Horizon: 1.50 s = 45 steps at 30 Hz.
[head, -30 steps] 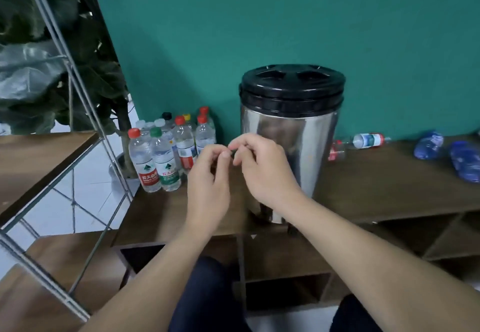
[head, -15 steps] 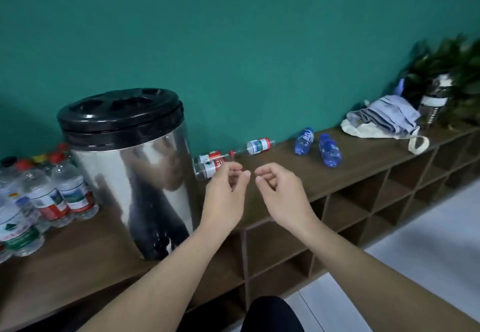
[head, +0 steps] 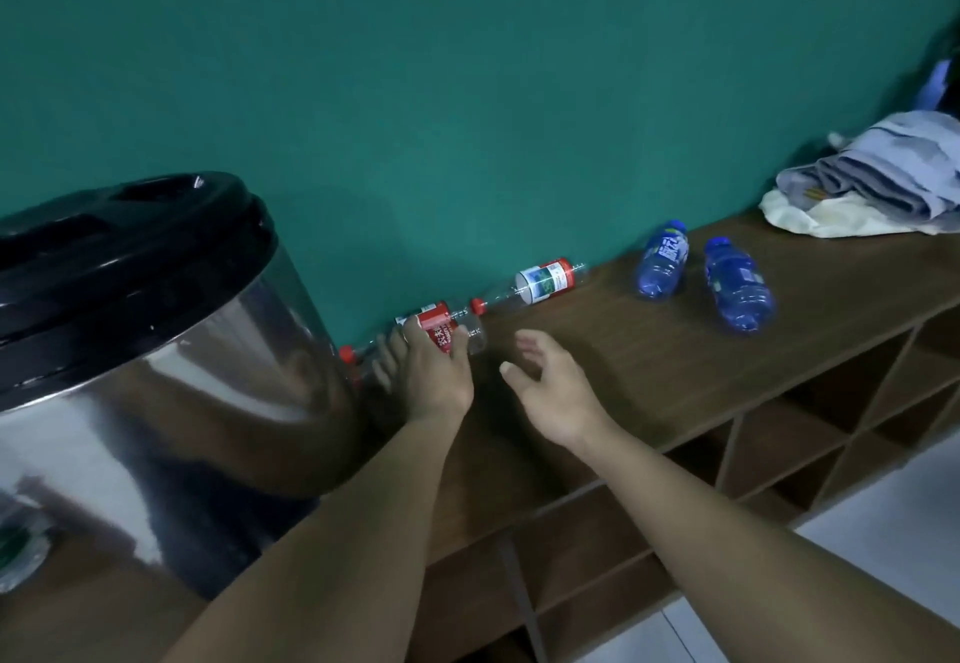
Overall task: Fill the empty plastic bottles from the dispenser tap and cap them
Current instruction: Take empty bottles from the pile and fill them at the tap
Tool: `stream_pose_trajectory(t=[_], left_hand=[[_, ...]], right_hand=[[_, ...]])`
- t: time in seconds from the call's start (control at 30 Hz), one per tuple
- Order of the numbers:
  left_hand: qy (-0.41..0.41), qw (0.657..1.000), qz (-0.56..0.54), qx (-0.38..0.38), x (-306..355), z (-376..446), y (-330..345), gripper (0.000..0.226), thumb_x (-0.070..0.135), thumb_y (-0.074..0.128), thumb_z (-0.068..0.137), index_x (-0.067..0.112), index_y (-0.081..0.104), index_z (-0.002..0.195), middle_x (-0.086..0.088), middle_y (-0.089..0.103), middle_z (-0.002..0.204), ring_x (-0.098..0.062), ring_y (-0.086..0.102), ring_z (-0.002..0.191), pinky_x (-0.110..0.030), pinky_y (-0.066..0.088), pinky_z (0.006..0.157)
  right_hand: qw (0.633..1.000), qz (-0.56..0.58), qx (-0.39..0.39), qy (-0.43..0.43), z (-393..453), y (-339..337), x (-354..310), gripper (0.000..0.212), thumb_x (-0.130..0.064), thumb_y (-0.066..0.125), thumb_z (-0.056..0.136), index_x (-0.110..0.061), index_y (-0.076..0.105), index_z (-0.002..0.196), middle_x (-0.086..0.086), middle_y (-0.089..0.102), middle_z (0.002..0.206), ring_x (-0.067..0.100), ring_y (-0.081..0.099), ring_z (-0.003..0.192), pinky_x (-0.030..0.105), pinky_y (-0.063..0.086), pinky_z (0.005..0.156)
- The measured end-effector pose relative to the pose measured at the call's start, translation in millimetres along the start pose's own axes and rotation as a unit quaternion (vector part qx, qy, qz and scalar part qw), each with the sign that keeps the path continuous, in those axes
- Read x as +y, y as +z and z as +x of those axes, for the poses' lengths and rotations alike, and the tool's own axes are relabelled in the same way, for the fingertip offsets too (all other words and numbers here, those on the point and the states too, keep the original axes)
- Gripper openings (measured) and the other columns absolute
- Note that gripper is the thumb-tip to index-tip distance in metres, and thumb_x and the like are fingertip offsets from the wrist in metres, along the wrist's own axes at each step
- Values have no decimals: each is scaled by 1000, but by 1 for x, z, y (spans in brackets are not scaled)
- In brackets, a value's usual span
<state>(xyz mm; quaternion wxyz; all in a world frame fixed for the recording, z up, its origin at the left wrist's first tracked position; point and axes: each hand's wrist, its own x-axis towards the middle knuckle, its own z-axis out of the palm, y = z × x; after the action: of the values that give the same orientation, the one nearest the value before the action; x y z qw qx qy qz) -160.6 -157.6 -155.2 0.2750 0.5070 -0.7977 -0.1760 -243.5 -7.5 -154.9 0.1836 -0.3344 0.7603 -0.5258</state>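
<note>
My left hand [head: 431,366] grips an empty clear bottle with a red label [head: 441,332] that lies on its side against the wall, just right of the steel dispenser [head: 156,376]. My right hand [head: 550,382] hovers open a little to the right of it, fingers spread, holding nothing. A second clear bottle with a red cap [head: 540,282] lies further right along the wall. Two blue bottles [head: 662,267] [head: 737,286] lie on their sides beyond it. The dispenser's tap is not visible.
The dispenser has a black lid [head: 119,241] and stands on a long wooden shelf unit [head: 649,366] with open cubbies below. Folded cloth on a pale bag [head: 872,184] sits at the far right. A green-labelled bottle [head: 21,543] shows at the left edge.
My view swung right, away from the filled bottles. My left hand reached forward and took hold of the red-labelled bottle; my right hand opened and moved toward it.
</note>
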Motion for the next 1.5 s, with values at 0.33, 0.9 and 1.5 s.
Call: stream_pose_trajectory(t=[0.33,0.9,1.5], left_hand=[[3,979,193,-60,-9,22,18,92,81,18,108,17,36,172,-16,37,177,-39,22,167,-58,5,138],[190,963,4,-192,6,-71,-57,85,55,103,69,34,65,143,13,72,131,-8,70,110,-41,64,93],[159,861,-475,-84,-34,-175,-239,37,13,90,94,25,77,126,4,82,121,-20,78,118,-48,63,106]], right_hand=[[999,27,-11,14,47,20,33,70,-40,67,109,-41,30,170,-14,36,175,15,34,162,49,35,132],[992,58,110,17,-37,-38,36,47,-51,54,113,-33,50,156,-2,60,151,15,61,137,49,57,112],[996,14,84,-18,-157,10,-79,42,-55,52,112,-26,67,139,-2,74,130,12,72,119,30,61,95]])
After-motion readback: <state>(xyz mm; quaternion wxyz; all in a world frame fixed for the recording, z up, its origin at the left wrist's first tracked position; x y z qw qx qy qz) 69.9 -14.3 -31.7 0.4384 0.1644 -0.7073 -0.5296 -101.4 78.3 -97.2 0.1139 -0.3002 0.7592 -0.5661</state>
